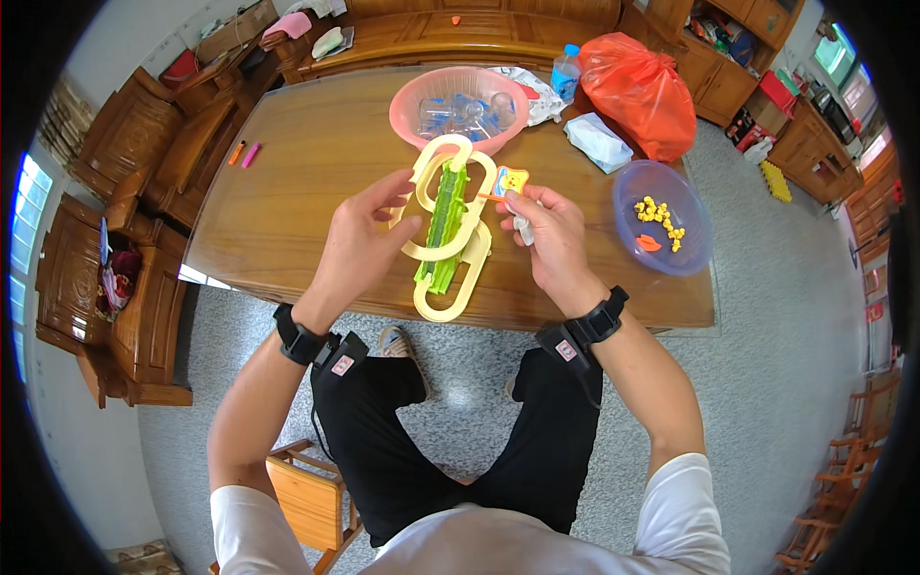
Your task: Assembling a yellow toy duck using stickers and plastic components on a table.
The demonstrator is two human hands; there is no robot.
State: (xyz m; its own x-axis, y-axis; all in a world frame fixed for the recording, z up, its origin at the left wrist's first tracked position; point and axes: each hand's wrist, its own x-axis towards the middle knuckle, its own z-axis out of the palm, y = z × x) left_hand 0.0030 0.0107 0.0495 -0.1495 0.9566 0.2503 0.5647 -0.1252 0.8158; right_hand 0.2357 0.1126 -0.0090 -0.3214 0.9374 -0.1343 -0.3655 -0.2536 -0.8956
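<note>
On the table in front of me stands a toy track (468, 233) of cream looping rails around a bright green ridged middle piece. My left hand (369, 230) is at the track's left side, thumb and fingers apart; whether the fingertips touch the rail is hard to tell. To the right of the track, my right hand (554, 230) is closed in a pinch on a small sign (511, 181) with a yellow cartoon figure and an orange edge. Something whitish and translucent (523, 228) hangs below those fingers; its kind is unclear.
Behind the track sits a pink basin (396, 115) with clear and blue plastic pieces. At right, a purple bowl (628, 254) holds several yellow pieces and an orange one. A red bag (640, 96), a bottle (565, 75), a tissue pack (598, 142) and two markers (251, 155) lie around.
</note>
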